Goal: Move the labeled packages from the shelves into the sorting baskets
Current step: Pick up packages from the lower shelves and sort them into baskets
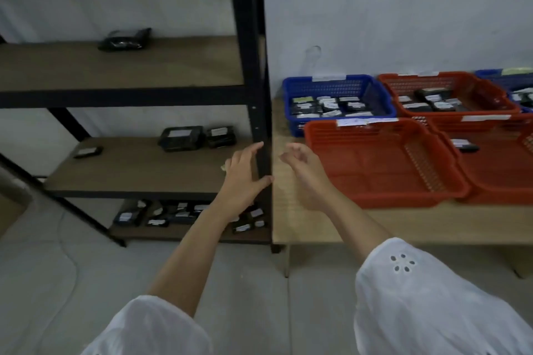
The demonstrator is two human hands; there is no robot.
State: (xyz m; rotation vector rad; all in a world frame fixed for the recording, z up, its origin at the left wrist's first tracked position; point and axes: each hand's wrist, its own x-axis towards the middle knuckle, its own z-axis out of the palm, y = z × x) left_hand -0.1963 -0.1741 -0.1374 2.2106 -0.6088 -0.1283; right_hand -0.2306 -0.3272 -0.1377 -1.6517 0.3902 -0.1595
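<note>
Black packages with white labels lie on the metal rack: one on the upper shelf point(124, 40), two side by side point(180, 138) and a small one point(88, 152) on the middle shelf, and several on the bottom shelf point(187, 213). My left hand point(245, 176) is at the rack's front post point(264, 124), fingers straight, fingertips and thumb touching the post, holding nothing. My right hand point(302, 164) hovers over the table with loosely curled fingers and is empty, just left of an empty red basket point(386, 164).
A blue basket point(340, 85) and a red basket point(450, 85) at the back hold labeled packages. Another red basket point(504, 170) on the right holds one package. A second blue basket point(513, 78) sits far right. All stand on a wooden table point(317, 225).
</note>
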